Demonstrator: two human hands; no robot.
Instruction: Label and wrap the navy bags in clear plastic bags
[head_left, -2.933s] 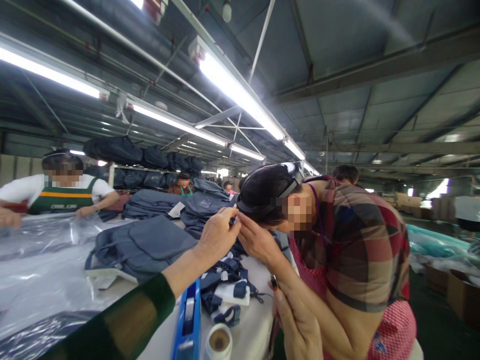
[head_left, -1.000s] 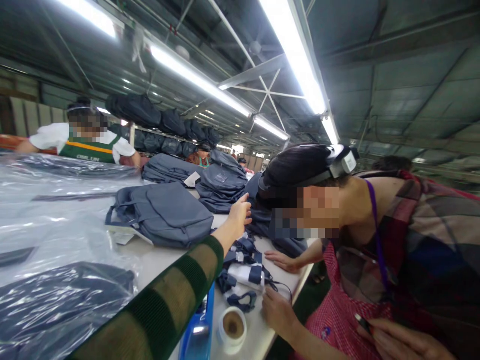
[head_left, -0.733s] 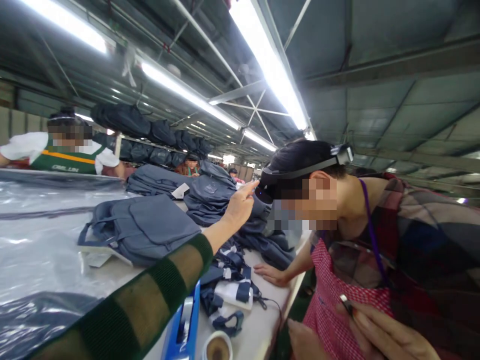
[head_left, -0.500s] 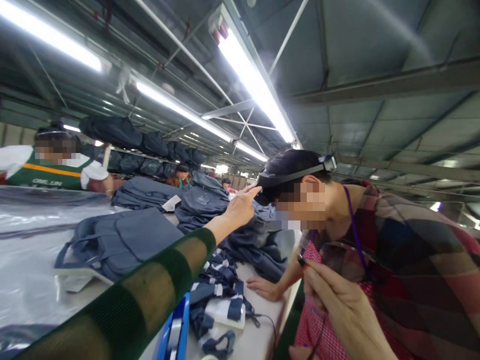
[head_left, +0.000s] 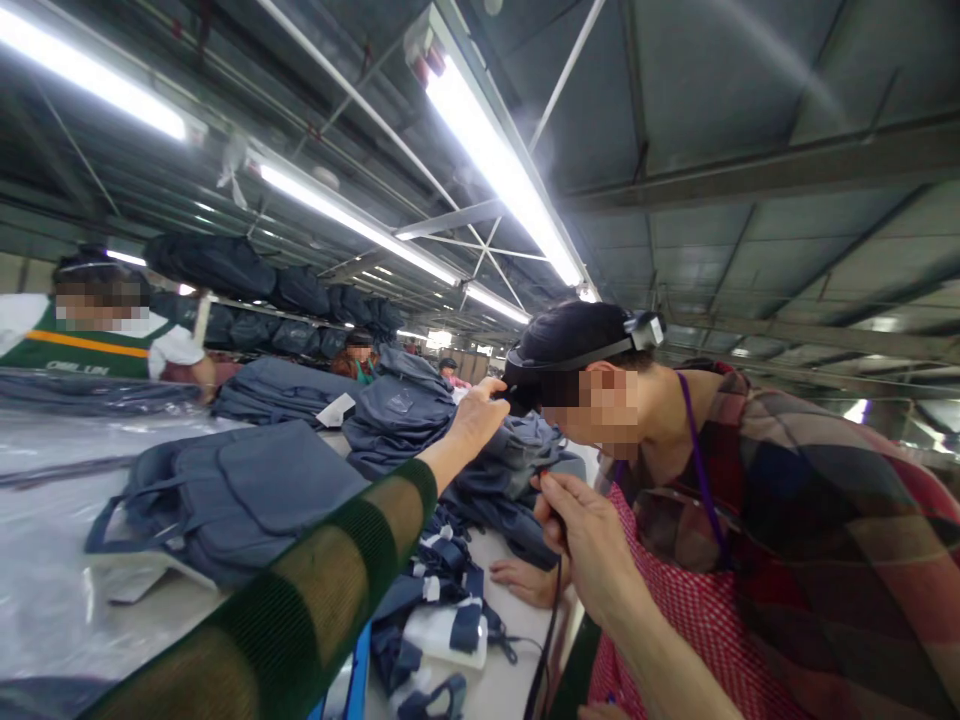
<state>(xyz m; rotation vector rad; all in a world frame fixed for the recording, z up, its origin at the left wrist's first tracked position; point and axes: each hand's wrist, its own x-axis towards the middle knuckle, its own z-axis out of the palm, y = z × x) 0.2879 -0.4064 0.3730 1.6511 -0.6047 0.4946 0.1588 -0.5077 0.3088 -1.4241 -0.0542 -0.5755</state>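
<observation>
A co-worker in a plaid shirt and red checked apron leans in close on my right, wearing a black headset [head_left: 577, 352] with a small unit at the back. My left hand [head_left: 476, 415], in a green striped sleeve, reaches to the headset's front piece, with its fingers closed on it. Below the co-worker's chin, my right hand [head_left: 581, 525] pinches the end of a black cable [head_left: 546, 630] that hangs down past the table edge. The co-worker's own hand [head_left: 525, 580] rests flat on the table.
Grey backpacks [head_left: 240, 490] lie on the white table, with a stack [head_left: 397, 410] further back. A pile of navy straps [head_left: 442, 590] sits near the front edge, and clear plastic sheeting [head_left: 52, 560] lies at left. Another person in a green apron [head_left: 82, 345] works across the table.
My left hand went from pointing at the headset's front to closing on it. My right hand rose with the cable end to just under the co-worker's chin. The co-worker's head lifted slightly.
</observation>
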